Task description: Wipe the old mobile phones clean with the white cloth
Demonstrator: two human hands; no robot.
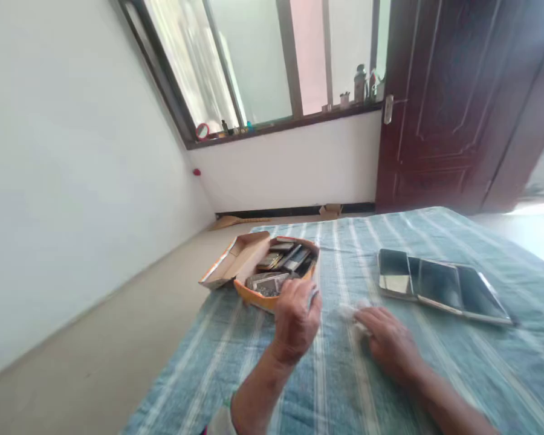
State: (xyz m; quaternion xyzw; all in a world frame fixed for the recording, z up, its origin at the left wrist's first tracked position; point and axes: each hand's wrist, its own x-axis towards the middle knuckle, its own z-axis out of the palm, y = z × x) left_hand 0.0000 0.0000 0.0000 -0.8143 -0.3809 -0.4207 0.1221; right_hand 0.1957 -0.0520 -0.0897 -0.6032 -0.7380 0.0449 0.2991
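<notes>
My left hand is closed, with its fingers curled in front of the near right corner of an orange cardboard box. A sliver of something greyish shows at its fingertips, too little to name. Inside the open box lie several mobile phones, some dark, one with a pale worn face. To the right, my right hand rests low over the striped cloth, its fingers closed on a crumpled white wipe. Beyond that hand, several dark-screened phones lie in an overlapping row.
The box's lid is folded back to the left. A blue-green striped cloth covers the surface. Behind stand a white wall, a window sill with bottles and small items, and a dark red door.
</notes>
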